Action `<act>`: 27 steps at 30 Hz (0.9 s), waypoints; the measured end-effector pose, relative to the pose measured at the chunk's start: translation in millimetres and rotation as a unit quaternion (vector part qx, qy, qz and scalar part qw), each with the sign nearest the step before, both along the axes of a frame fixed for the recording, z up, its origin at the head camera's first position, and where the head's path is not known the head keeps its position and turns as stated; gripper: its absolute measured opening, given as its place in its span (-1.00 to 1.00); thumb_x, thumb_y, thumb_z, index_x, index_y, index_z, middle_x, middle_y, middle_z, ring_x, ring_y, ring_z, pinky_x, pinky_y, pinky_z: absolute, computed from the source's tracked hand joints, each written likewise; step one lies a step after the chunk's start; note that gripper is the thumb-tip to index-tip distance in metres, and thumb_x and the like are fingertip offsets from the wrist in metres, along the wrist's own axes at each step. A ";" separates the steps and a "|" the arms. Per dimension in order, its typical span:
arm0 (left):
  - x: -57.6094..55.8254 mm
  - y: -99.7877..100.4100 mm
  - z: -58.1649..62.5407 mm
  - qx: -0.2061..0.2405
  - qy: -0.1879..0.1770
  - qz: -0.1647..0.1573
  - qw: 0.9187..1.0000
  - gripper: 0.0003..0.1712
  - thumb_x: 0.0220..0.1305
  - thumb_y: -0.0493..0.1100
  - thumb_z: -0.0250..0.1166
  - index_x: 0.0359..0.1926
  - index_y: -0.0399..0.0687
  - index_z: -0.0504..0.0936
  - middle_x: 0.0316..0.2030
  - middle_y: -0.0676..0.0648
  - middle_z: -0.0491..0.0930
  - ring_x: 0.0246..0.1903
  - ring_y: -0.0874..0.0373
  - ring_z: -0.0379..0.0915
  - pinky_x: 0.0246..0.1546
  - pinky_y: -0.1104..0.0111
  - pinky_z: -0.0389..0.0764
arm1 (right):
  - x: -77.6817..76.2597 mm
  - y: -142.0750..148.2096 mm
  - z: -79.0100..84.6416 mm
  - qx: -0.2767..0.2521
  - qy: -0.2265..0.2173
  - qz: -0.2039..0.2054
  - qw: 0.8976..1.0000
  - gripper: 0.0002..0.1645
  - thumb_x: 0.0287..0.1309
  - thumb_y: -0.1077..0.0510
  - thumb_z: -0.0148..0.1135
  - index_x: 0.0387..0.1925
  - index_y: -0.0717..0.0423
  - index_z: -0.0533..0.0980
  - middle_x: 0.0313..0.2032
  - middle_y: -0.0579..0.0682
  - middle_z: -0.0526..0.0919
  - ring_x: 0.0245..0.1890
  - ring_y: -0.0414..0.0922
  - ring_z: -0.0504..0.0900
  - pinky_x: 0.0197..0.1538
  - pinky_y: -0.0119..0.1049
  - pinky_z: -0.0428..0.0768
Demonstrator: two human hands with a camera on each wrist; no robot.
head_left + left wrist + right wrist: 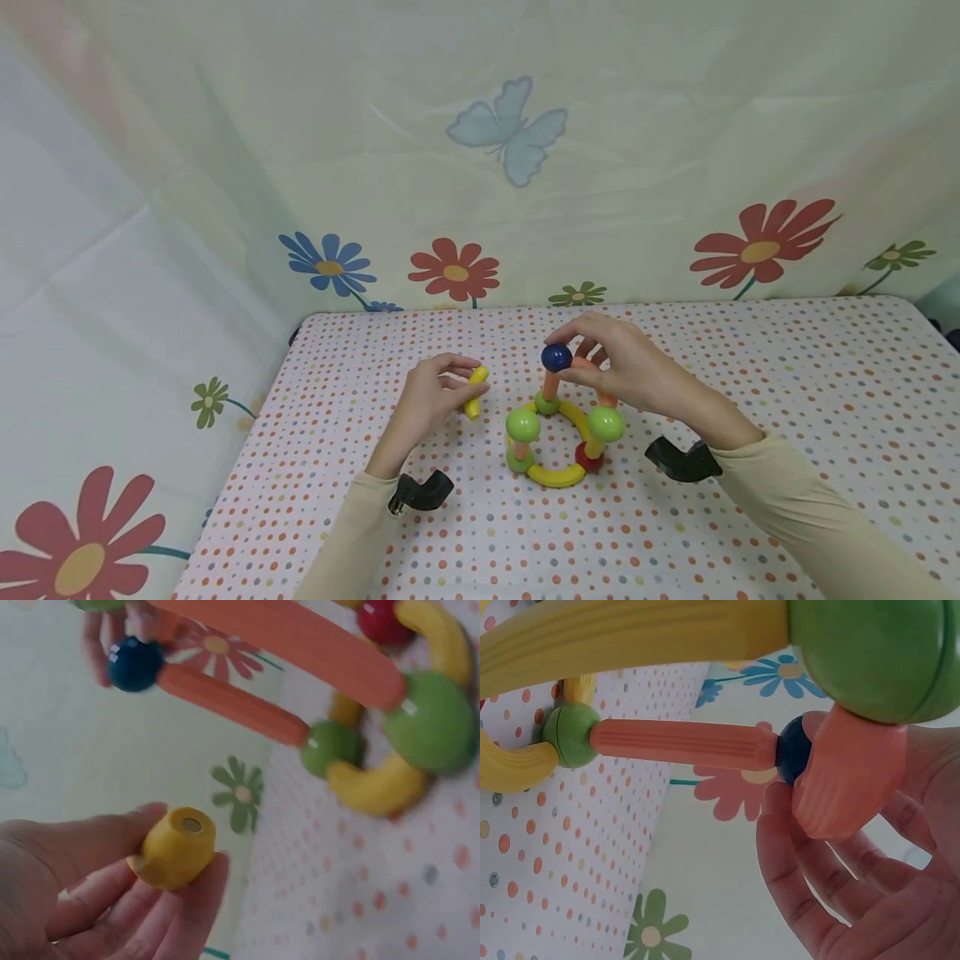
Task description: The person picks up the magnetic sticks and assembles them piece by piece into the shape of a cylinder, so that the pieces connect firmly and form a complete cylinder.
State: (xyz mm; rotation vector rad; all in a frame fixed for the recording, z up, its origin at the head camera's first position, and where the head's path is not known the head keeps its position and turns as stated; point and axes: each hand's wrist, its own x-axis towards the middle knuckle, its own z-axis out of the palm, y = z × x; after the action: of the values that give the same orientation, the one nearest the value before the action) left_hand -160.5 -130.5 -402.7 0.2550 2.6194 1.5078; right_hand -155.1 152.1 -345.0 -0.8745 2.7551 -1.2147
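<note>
A toy frame of magnetic rods and balls stands on the table, its base a ring of curved yellow rods (557, 477). At its far side, an orange rod (686, 742) rises from a green ball and carries a blue ball (557, 357) on top. My right hand (622, 358) pinches that blue ball between thumb and fingers. A curved orange rod (851, 780) runs from the near right green ball (606, 424) toward this hand. Left of the frame, my left hand (435, 396) holds a short yellow rod (178, 847), with a round metal spot on its end.
Another green ball (522, 425) tops the near left upright. A red ball (590, 457) joins the ring at the near right. The table (750, 533) has a dotted cover, and a flowered curtain (637, 167) hangs behind it.
</note>
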 end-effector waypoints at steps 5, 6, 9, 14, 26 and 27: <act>-4.3 14.8 20.7 0.030 0.029 -0.044 0.998 -0.68 0.26 -0.10 0.56 -0.01 -0.07 0.80 -0.07 0.01 0.76 -0.17 0.15 0.68 -0.20 0.28 0.62 | 0.0 1.2 -0.2 0.004 0.003 -0.001 1.000 -0.55 0.14 0.36 0.53 0.08 0.20 0.64 -0.02 0.10 0.68 -0.20 -0.07 0.66 -0.17 -0.17 0.68; -4.6 18.3 24.8 0.032 0.032 -0.053 0.998 -0.70 0.26 -0.09 0.55 -0.01 -0.06 0.80 -0.07 0.01 0.76 -0.16 0.15 0.67 -0.19 0.28 0.61 | 0.0 1.5 -0.2 0.004 0.003 -0.002 1.000 -0.55 0.14 0.36 0.53 0.08 0.20 0.63 -0.02 0.10 0.68 -0.20 -0.07 0.66 -0.18 -0.17 0.67; -5.8 28.7 33.0 0.039 0.039 -0.072 0.996 -0.71 0.27 -0.11 0.54 -0.01 -0.08 0.81 -0.05 -0.01 0.76 -0.15 0.14 0.67 -0.18 0.29 0.65 | -0.2 1.6 -0.7 0.004 0.004 -0.001 1.000 -0.55 0.15 0.36 0.53 0.08 0.20 0.63 -0.01 0.10 0.68 -0.21 -0.08 0.66 -0.19 -0.19 0.67; -6.0 40.7 38.8 0.044 0.034 -0.074 0.996 -0.71 0.27 -0.15 0.54 -0.02 -0.15 0.80 -0.10 -0.06 0.76 -0.22 0.14 0.69 -0.35 0.33 0.68 | -1.3 -0.5 -2.2 0.002 0.009 0.005 1.000 -0.57 0.16 0.35 0.53 0.07 0.20 0.63 -0.02 0.08 0.68 -0.21 -0.09 0.65 -0.15 -0.17 0.67; -6.6 39.3 44.8 0.003 0.015 -0.096 0.995 -0.71 0.36 -0.11 0.48 0.01 -0.16 0.79 -0.22 -0.07 0.78 -0.39 0.13 0.68 -0.37 0.36 0.60 | -1.6 -1.0 -2.7 -0.005 0.013 0.010 1.000 -0.58 0.16 0.36 0.52 0.06 0.20 0.63 -0.02 0.08 0.69 -0.22 -0.11 0.64 -0.16 -0.18 0.68; -6.8 38.7 45.2 0.001 0.012 -0.097 0.995 -0.71 0.37 -0.10 0.47 0.01 -0.15 0.79 -0.23 -0.06 0.78 -0.40 0.16 0.67 -0.35 0.35 0.60 | -1.6 -1.0 -2.9 -0.005 0.013 0.010 1.000 -0.58 0.16 0.36 0.52 0.06 0.20 0.63 -0.01 0.08 0.69 -0.22 -0.11 0.64 -0.16 -0.17 0.68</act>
State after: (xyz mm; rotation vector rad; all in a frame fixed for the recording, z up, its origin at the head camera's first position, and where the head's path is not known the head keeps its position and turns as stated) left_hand -167.3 -91.9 -357.5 0.5150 2.5248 1.4514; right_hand -156.7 151.0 -348.0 -0.9228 2.7543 -1.2247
